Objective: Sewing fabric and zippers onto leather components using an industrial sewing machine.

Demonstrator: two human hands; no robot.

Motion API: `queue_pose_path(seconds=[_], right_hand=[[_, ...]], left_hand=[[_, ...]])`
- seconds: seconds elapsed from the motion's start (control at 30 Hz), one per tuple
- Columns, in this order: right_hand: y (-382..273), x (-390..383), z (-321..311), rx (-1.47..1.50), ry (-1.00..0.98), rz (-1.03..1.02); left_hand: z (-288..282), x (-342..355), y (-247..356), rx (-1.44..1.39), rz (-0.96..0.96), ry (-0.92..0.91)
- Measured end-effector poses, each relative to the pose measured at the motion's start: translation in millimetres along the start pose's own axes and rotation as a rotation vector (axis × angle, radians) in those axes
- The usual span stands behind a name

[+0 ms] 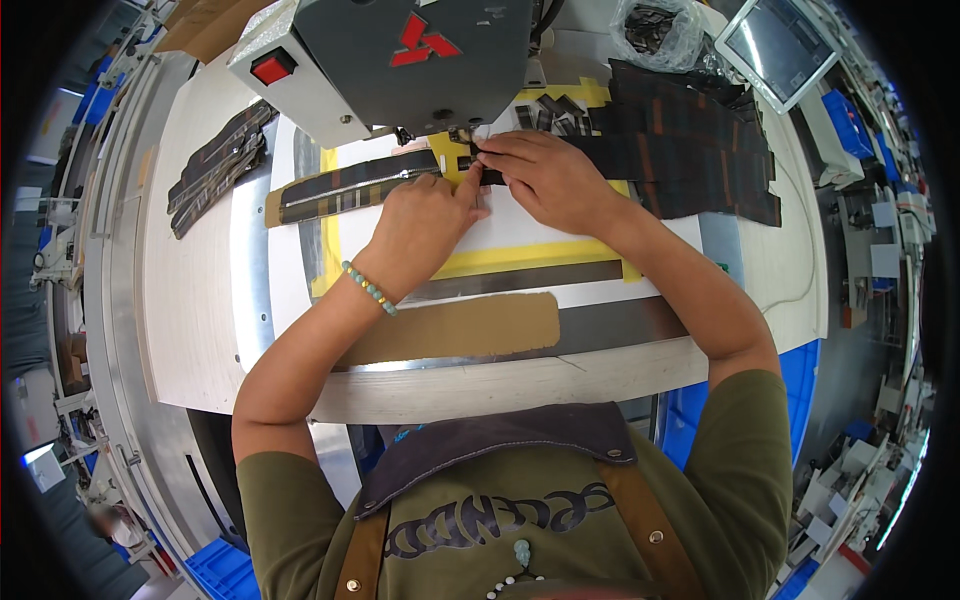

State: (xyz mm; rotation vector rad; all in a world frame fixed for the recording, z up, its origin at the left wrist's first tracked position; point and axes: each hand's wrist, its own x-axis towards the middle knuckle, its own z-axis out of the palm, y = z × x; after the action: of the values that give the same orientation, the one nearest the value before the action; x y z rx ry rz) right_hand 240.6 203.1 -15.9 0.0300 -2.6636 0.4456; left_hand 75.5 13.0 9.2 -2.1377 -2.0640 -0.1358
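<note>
Both of my hands meet beneath the head of a grey sewing machine (425,70), close to its needle area. My left hand (425,220), with a beaded bracelet at the wrist, has its fingers bent and the index fingertip pressed on a small dark fabric piece (490,177). From the other side my right hand (555,180) holds that piece, fingers close together and thumb tucked below. The fingers partly hide the fabric. A plaid strip (340,190) with a pale line along it lies left of my left hand. Dark plaid fabric panels (690,150) spread out right of my right hand.
Folded plaid pieces (222,165) lie at the table's left. Small dark pieces (555,112) sit behind my right hand. A clear plastic bag (655,35) and a tablet-like screen (780,50) stand at the back right. Yellow tape (530,258) and a tan strip (460,328) lie nearer me.
</note>
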Motion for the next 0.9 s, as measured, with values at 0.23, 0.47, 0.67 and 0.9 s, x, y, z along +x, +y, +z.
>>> queue_pose_path(seconds=[0.23,0.47,0.67,0.9], right_hand=[[5,-1,5,-0.055,0.030,-0.025],[10,3,5,-0.108,0.059,-0.061],[10,3,6,-0.104,0.071,-0.059],[7,-2,-3,0.051,0.031,-0.088]], left_hand=[[5,1,0,0.011,0.014,0.038],[4,3,-2,0.016,0.017,0.055],[3,5,-4,-0.017,0.012,0.038],[2,7,-7,-0.038,0.014,0.020]])
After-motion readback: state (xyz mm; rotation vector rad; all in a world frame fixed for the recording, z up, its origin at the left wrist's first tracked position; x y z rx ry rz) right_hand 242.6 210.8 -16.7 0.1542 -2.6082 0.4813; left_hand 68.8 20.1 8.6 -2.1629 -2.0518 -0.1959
